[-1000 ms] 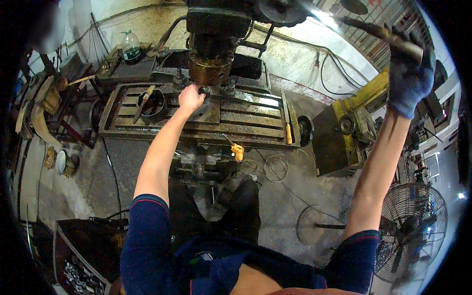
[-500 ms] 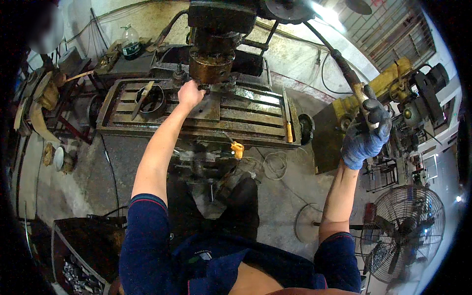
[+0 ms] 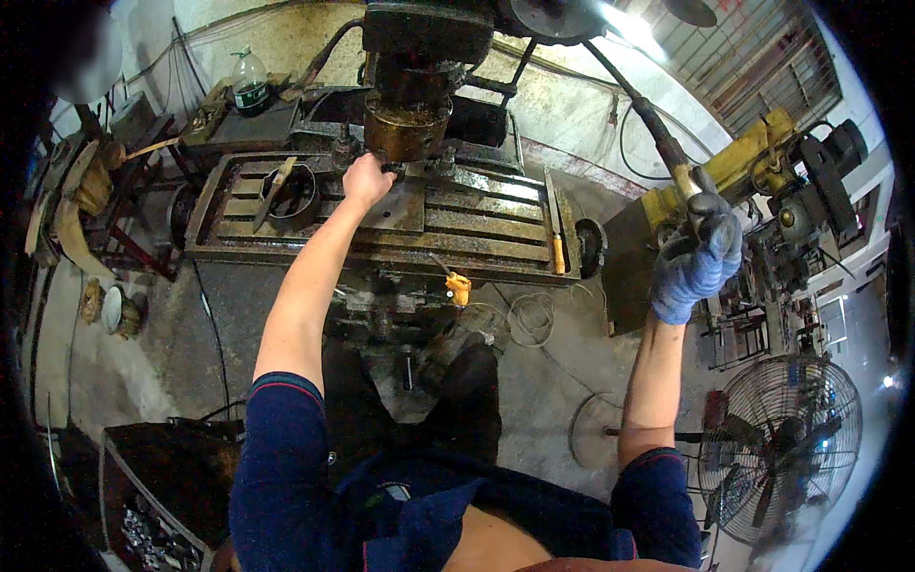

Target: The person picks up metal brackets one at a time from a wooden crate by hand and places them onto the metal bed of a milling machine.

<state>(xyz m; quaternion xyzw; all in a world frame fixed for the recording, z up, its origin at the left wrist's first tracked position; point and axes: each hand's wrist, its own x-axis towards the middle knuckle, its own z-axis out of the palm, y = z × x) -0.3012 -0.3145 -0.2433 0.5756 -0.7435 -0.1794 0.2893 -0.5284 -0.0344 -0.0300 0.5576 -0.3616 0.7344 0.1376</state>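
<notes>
Left to right: steel ring (image 3: 291, 191) and flat tool (image 3: 274, 179) lying on the slotted machine table (image 3: 315, 238), well apart from the work. Bare left hand (image 3: 367, 179) clenched on a small workpiece under the spindle head (image 3: 408, 122); better held firm, fingers low. Gloved right hand (image 3: 698, 259) grasping the long feed lever (image 3: 658, 133); best pulled slow and even.

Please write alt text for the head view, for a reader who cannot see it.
A person stands at a rusty drill press: the gloved right hand grips the long feed lever, and the bare left hand rests on the slotted machine table beside the spindle. A floor fan stands to the right.
</notes>
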